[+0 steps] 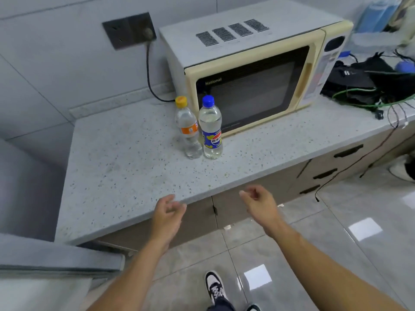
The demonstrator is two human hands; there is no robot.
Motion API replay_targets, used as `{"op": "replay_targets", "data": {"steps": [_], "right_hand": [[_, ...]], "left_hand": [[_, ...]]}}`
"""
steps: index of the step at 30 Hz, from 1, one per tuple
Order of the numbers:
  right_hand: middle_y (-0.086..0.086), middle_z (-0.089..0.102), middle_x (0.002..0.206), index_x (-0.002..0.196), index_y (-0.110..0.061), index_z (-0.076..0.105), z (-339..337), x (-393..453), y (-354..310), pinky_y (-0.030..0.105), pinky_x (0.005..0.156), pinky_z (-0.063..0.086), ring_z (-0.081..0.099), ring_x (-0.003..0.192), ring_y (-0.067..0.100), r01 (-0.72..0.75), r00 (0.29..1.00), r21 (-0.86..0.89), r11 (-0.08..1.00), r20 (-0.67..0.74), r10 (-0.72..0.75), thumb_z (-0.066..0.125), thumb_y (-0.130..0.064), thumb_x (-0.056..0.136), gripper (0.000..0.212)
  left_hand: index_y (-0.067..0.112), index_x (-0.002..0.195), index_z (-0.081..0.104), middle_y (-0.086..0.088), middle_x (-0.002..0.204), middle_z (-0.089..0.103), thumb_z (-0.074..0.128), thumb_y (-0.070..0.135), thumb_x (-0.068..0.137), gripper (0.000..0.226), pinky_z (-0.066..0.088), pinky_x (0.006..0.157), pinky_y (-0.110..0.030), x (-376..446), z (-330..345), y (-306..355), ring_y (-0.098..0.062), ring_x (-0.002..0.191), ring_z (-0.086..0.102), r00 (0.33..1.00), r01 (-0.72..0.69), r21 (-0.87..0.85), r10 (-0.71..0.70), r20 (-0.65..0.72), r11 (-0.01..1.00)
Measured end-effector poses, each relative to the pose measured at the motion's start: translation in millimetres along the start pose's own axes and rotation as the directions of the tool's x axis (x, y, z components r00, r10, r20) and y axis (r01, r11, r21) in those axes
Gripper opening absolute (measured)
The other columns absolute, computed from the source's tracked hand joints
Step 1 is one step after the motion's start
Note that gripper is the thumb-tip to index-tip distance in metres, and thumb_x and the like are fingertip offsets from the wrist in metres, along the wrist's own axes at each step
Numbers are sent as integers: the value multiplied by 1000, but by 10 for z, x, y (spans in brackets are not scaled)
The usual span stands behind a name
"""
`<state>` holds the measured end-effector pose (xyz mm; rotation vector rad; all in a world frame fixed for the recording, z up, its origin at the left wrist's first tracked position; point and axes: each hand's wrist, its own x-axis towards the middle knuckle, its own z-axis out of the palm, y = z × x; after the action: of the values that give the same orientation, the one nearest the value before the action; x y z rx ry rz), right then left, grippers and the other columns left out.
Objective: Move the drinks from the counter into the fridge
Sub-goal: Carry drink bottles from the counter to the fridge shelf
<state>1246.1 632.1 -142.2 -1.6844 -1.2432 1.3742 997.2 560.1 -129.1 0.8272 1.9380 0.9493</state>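
Head view, looking down over a speckled grey counter (125,153). Both forearms were extended forward from the bottom of the frame, bare to the elbow. The left hand (167,212) hovered at the counter's front edge, its fingers loosely curled and holding nothing; whether the fingertips touched the edge could not be told. The right hand (258,200) was held just in front of the counter's edge, over the cabinet fronts, palm turned inward, fingers relaxed and slightly bent, likewise empty. The two hands were near each other with a gap between them.

The drinks stood upright on the counter, well back from the hands. The orange-capped bottle (187,129), with an orange label, stood on the left; the blue-capped bottle (211,129), with a blue and yellow label, stood just beside it on the right, the two apparently touching. Both stood directly in front of the left corner of a cream microwave (253,70), whose black cord (149,72) ran up to a dark wall socket (129,30).

A broad bare stretch of counter lay between the front edge and the bottles, and to their left as far as the wall. A tangle of black items and green cable (368,90) occupied the counter to the right of the microwave. A grey appliance surface (45,254), blurred, filled the lower left corner. One shoe (214,286) rested on the glossy tiled floor (336,232).
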Motion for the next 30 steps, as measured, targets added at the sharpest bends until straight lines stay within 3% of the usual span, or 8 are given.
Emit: {"op": "replay_targets", "data": {"steps": [3,7,10,13,16,21,25,30], "right_hand": [[-7,62,106,118,-30,57,181,372,-482,21,68,49,63,93,8,123,992,2,992,8,-123,70,-41,87,35],[-11,52,119,134,-32,47,412,763,-964,25,77,51,56,105,10,229,973,-34,973,-29,-230,75,-47,82,61],[-12,51,125,136,-30,43,539,1001,-1203,26,89,47,52,108,6,288,957,-32,957,-36,-289,83,-41,76,73],[-23,54,114,126,-31,47,643,1181,-1297,8,82,41,51,101,-14,326,945,-7,945,-16,-326,87,-30,71,68],[-24,56,112,122,-33,47,750,1291,-1327,2,74,44,52,97,-21,350,937,28,936,6,-350,90,-30,69,68],[-22,62,108,117,-37,50,819,1409,-1349,19,81,53,60,98,-11,342,939,68,937,2,-343,91,-37,66,65],[-11,67,109,121,-27,56,769,1392,-1287,28,83,57,65,101,5,352,936,91,931,-11,-353,90,-29,68,62],[-12,72,97,111,-30,63,635,1168,-1168,17,68,56,69,90,3,291,955,205,934,-11,-295,88,-20,70,49]], "left_hand": [[34,135,43,16,118,56,71,32,88,54,50,74,-20,373,100,429,-1,97,59,996,-58,-61,54,-66,996],[34,142,37,10,132,49,76,32,84,70,41,69,-14,862,220,888,-6,107,55,990,-108,-148,93,-106,983],[35,146,31,7,145,45,79,34,81,82,42,81,-22,1188,296,1148,-11,122,48,986,-145,-151,130,-104,978],[34,146,32,8,142,48,83,32,76,86,43,88,-25,1442,367,1296,-7,118,50,984,-175,-166,167,-63,970],[35,137,41,24,117,56,86,36,71,80,43,72,-14,1597,406,1335,11,96,56,981,-194,-172,193,-21,966],[45,113,49,24,105,63,85,43,68,57,44,69,-14,1726,414,1311,9,93,60,979,-204,-174,205,-8,963],[53,101,47,22,103,63,84,42,71,49,45,69,-15,1652,372,1249,6,94,61,979,-202,-215,193,-64,955],[38,115,55,15,107,68,81,45,74,48,49,78,-21,1372,201,1079,-1,98,65,987,-149,-367,113,-118,918]]}}
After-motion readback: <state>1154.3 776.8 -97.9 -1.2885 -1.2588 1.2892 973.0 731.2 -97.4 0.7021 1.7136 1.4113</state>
